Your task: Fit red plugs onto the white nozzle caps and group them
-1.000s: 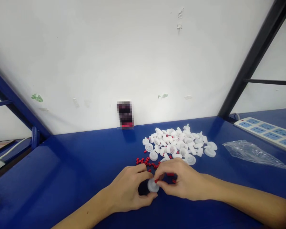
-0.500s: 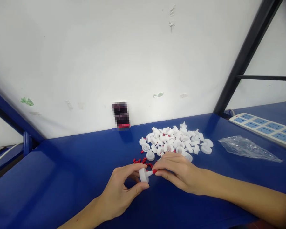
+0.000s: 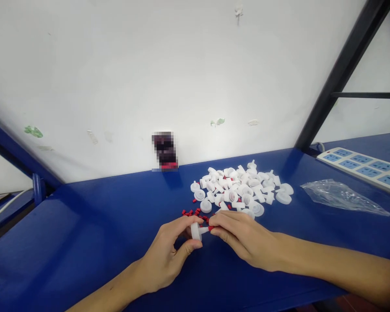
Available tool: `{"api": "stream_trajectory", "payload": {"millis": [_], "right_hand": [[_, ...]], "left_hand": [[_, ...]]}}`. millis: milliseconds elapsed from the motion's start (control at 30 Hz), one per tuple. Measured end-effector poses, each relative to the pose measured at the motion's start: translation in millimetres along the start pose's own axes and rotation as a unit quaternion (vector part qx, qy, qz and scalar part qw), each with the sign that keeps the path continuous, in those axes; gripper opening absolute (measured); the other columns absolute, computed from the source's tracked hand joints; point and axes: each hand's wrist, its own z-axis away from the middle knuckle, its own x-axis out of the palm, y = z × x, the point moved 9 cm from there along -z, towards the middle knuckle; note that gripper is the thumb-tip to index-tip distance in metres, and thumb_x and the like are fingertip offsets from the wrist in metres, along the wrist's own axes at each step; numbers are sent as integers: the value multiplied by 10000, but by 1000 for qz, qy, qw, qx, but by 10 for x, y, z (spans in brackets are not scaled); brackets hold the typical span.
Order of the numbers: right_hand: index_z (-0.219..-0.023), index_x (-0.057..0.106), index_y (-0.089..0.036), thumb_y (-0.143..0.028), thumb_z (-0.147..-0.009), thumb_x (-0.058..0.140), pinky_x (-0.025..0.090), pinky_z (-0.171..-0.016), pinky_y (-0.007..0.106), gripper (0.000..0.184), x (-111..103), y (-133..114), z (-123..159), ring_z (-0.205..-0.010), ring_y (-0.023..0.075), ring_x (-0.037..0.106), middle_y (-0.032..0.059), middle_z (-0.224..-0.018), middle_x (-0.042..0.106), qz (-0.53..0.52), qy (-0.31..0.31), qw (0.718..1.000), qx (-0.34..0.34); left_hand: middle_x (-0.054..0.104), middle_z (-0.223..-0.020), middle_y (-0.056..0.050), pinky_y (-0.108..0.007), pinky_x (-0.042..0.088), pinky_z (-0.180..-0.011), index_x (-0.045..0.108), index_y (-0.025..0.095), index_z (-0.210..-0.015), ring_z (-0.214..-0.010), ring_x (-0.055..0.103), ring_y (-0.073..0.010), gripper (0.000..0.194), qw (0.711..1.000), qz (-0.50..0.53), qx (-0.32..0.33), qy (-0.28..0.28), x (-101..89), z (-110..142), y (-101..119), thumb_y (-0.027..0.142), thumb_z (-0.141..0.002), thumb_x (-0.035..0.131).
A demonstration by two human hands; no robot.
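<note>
Between the thumb and fingers of my left hand (image 3: pixel 169 249) is a white nozzle cap (image 3: pixel 196 232), held sideways with its spout pointing right. My right hand (image 3: pixel 243 236) pinches a small red tip cap (image 3: pixel 211 228), which sits at the end of the spout. Just beyond my hands lie several loose red tip caps (image 3: pixel 191 212) on the blue table (image 3: pixel 117 216). Behind them spreads a heap of white nozzle caps (image 3: pixel 243 186), with a few red pieces among them.
A clear plastic bag (image 3: pixel 342 197) lies flat to the right of the heap. Farther right is a white power strip (image 3: pixel 367 167) with blue sockets. A blurred-out dark object (image 3: pixel 165 151) stands against the white wall. A black post (image 3: pixel 341 73) rises at the right.
My view has tilted slightly, so the table sits a little higher in the picture. Both hands keep the same hold on the nozzle cap and the red tip cap.
</note>
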Motion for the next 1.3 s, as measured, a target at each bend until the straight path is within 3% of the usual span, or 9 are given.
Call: {"api": "stream_trajectory", "payload": {"millis": [167, 367, 667, 800, 933, 1067, 1300], "right_hand": [[-991, 549, -196, -280, -1054, 369, 408, -636, 255, 209, 7, 64, -7, -658, 126, 512, -3, -786, 579, -56, -12, 997, 56], [-893, 517, -191, -282, -1054, 325, 410, -618, 252, 266, 37, 72, -10, -634, 123, 516, -9, -727, 550, -116, -27, 989, 83], [-722, 478, -180, -354, -1061, 340, 383, -597, 233, 406, 61, 138, -52, -578, 96, 495, -32, -631, 518, -191, -53, 969, 146], [-680, 460, -176, -446, -1049, 351, 349, -532, 225, 471, 81, 169, -45, -503, 83, 413, -44, -561, 478, -254, -90, 947, 177], [-669, 390, -192, -554, -1022, 341, 285, -473, 228, 508, 71, 209, -38, -481, 80, 320, -64, -544, 376, -320, -67, 924, 198], [-672, 412, -188, -498, -1050, 294, 338, -550, 249, 503, -1, 158, -61, -548, 98, 380, -42, -596, 411, -287, -41, 943, 161], [-863, 488, -197, -405, -1048, 367, 400, -609, 253, 303, -77, 121, -54, -643, 120, 454, -22, -728, 498, -253, -25, 958, 134]], "left_hand": [[675, -1008, -60, -262, 545, -750, 547, 215, -1283, -801, 635, -163, 315, 998, -37, 50, 23, -15, -11, 106, 237, -970, 575], [666, -1120, -82, -278, 556, -850, 498, 220, -1324, -944, 667, -185, 344, 986, -106, 119, 52, -26, 21, 225, 206, -984, 551], [663, -1104, -115, -278, 566, -850, 477, 164, -1338, -956, 667, -194, 361, 966, -190, 168, 55, 25, 36, 267, 243, -993, 547], [682, -1060, -102, -270, 573, -835, 502, 161, -1320, -919, 677, -182, 359, 959, -214, 171, 68, 11, 18, 350, 284, -988, 563], [692, -1044, -93, -276, 572, -860, 532, 170, -1305, -923, 677, -177, 363, 953, -219, 188, 90, -33, -6, 459, 278, -966, 604], [703, -1002, -81, -281, 573, -845, 553, 178, -1283, -858, 679, -166, 353, 949, -221, 197, 113, -100, -25, 502, 259, -947, 624], [703, -921, -71, -269, 561, -741, 578, 180, -1238, -770, 664, -164, 305, 948, -221, 188, 128, -174, -24, 501, 290, -954, 584]]}}
